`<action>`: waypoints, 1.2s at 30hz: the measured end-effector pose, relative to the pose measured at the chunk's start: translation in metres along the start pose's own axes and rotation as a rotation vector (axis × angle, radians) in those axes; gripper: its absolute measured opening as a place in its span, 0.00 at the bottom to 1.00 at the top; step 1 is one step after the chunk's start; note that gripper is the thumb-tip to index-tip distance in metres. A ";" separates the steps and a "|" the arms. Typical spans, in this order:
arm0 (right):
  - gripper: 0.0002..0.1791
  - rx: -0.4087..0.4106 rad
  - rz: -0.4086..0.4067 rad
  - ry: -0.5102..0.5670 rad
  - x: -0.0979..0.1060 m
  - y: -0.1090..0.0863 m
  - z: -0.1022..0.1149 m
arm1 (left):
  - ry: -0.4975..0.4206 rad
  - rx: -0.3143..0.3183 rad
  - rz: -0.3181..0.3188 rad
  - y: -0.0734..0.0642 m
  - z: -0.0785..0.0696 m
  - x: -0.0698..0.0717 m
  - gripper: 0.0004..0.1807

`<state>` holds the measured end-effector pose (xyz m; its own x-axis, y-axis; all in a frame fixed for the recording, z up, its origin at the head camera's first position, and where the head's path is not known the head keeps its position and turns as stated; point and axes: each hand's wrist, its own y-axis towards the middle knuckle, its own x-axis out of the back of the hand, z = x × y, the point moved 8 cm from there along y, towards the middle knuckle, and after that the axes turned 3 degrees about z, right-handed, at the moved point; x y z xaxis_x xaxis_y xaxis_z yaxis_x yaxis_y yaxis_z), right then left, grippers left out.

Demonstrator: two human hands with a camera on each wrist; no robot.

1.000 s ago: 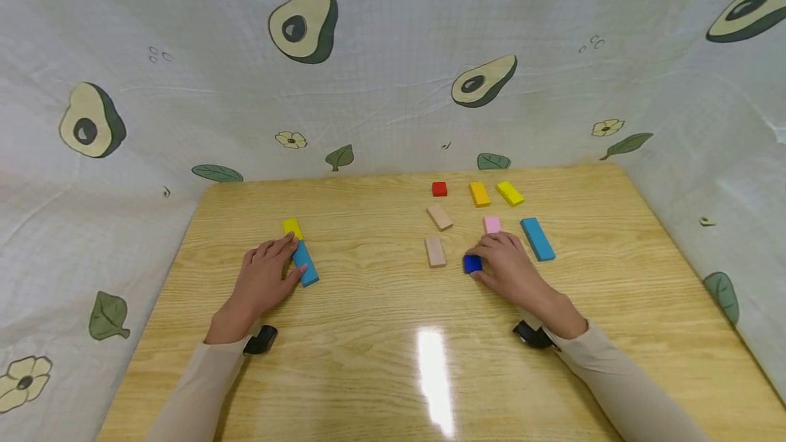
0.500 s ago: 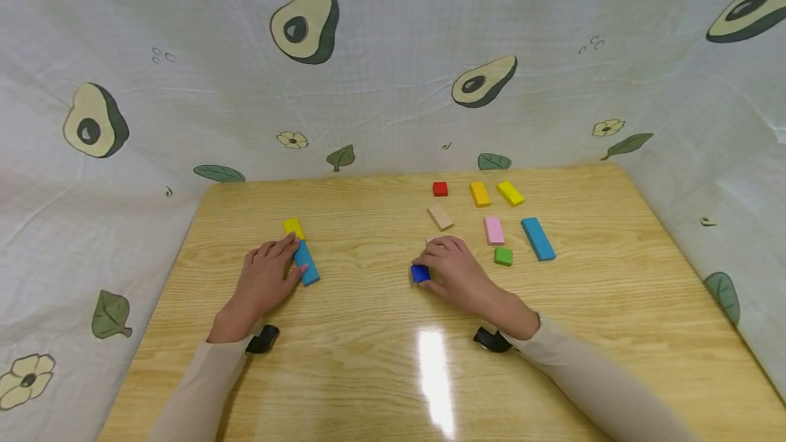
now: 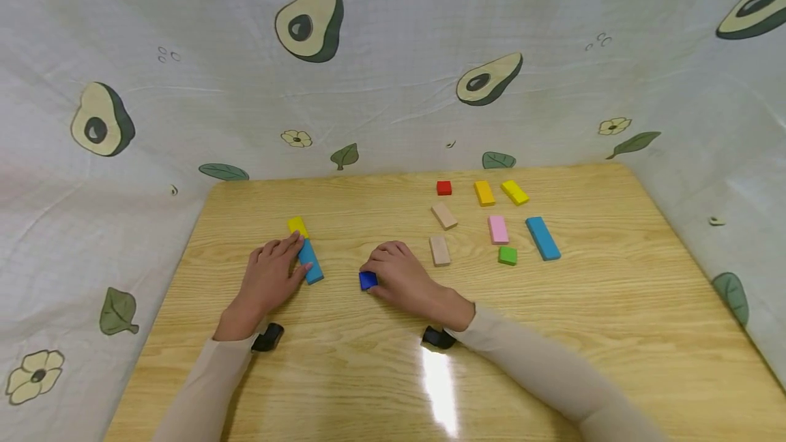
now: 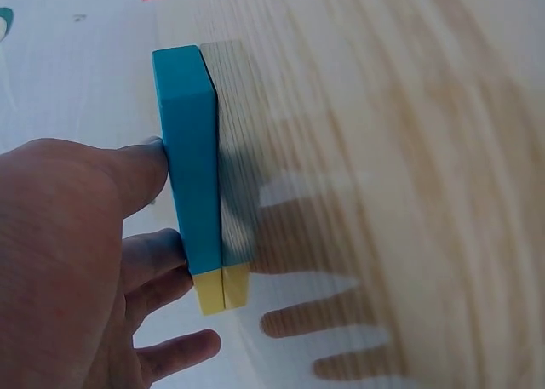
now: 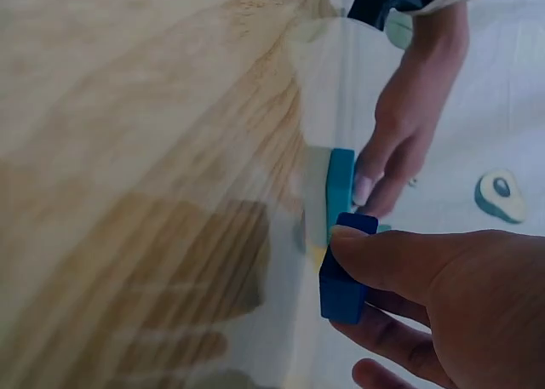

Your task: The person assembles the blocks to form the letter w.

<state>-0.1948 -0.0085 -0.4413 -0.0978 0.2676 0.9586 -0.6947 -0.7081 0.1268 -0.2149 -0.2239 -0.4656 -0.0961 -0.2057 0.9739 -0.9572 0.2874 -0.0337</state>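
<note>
My left hand [image 3: 268, 278] rests its thumb and fingertips on a light blue block [image 3: 310, 261], which lies end to end with a yellow block [image 3: 298, 226]. In the left wrist view, the thumb touches the light blue block [image 4: 189, 159] along its length, and a finger sits by its joint with the yellow block [image 4: 207, 294]. My right hand [image 3: 405, 278] pinches a small dark blue block [image 3: 368, 281] between thumb and fingers, to the right of that pair. The right wrist view shows the dark blue block [image 5: 344, 291] in front of the light blue one [image 5: 340, 189].
Right of centre on the wooden table [image 3: 344, 374] lie two beige blocks [image 3: 439, 251], a red [image 3: 444, 188], an orange [image 3: 484, 193], a yellow [image 3: 514, 192], a pink [image 3: 498, 230], a green [image 3: 507, 256] and a long blue block [image 3: 543, 238]. A patterned cloth [image 3: 393, 74] hangs behind.
My right hand has carried the dark blue block leftward from beside the pink block toward the left-hand pair, uncovering the green block. The left hand stays on the light blue block.
</note>
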 end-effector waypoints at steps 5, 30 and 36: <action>0.14 -0.016 0.031 0.010 -0.008 0.013 0.009 | 0.012 0.001 -0.001 0.000 -0.002 0.002 0.34; 0.16 -0.037 0.100 -0.024 -0.026 0.044 0.033 | 0.030 0.009 0.010 0.000 -0.005 0.004 0.33; 0.17 -0.054 0.112 -0.024 -0.030 0.048 0.034 | 0.028 -0.001 0.001 0.000 -0.005 0.003 0.33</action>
<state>-0.2008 -0.0723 -0.4555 -0.1601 0.1730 0.9718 -0.7182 -0.6958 0.0056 -0.2134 -0.2202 -0.4616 -0.0890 -0.1793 0.9798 -0.9569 0.2884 -0.0341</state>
